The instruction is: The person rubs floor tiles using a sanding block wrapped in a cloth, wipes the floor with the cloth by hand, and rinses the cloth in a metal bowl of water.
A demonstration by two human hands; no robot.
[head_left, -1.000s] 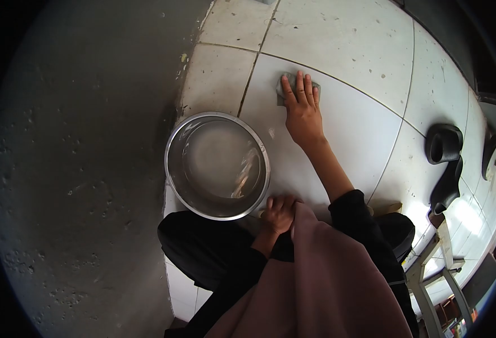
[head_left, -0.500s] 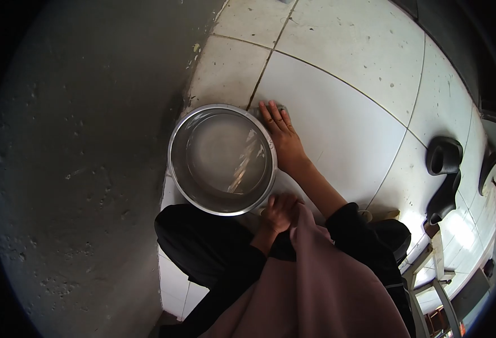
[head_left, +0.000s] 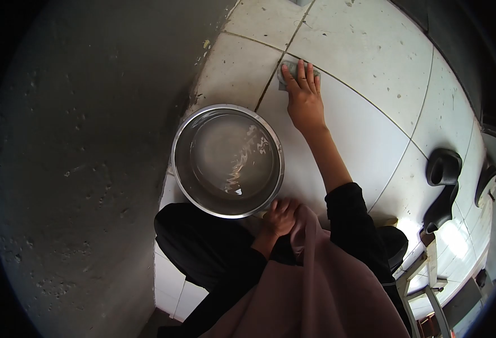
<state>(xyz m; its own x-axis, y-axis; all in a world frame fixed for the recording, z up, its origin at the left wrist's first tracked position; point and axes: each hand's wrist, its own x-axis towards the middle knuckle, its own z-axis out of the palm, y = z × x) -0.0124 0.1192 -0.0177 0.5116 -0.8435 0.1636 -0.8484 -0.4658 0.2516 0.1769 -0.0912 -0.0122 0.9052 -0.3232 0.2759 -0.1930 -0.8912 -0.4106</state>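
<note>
My right hand (head_left: 306,104) presses a grey cloth (head_left: 286,73) flat on the white floor tile (head_left: 346,121), fingers stretched over it, near a dark grout line. To the left stands a round metal basin (head_left: 181,194) with cloudy water inside and light glinting on its surface. Close to the basin's lower right rim, my left hand (head_left: 281,217) is closed on a fold of pink fabric (head_left: 327,281) that hangs over my lap.
A dark grey wall (head_left: 90,141) fills the left side. Black footwear (head_left: 444,168) lies on the tiles at the right, with a pale wooden frame (head_left: 431,265) below it. Older, speckled tiles (head_left: 366,56) lie beyond the smooth one.
My right hand moved with the cloth left to the basin's rim, then back up and away from it. The basin's water now shows more ripples. My left hand stays on the fabric.
</note>
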